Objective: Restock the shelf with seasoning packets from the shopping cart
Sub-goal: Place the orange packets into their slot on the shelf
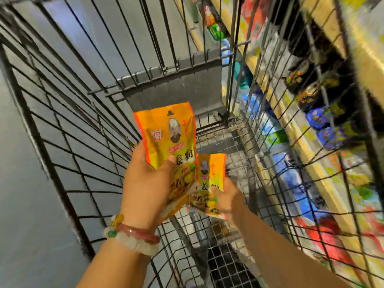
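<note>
In the middle of the frame, the left hand [148,179] is gripping an orange seasoning packet [170,140], thumb pressing its front. Just lower right, the right hand [226,199] is holding a second packet [208,181] over the wire cart [87,113]. Blurred shelves [324,113] are filling the right side.

I hold one orange-yellow seasoning packet [172,142] upright above the wire shopping cart [83,113]. A second, similar packet [207,183] is lower, just beside it.

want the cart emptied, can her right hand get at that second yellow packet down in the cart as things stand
Probably yes: the right hand is already down inside the cart at the second packet, seemingly gripping it. The left hand holds its own packet higher up.
</note>
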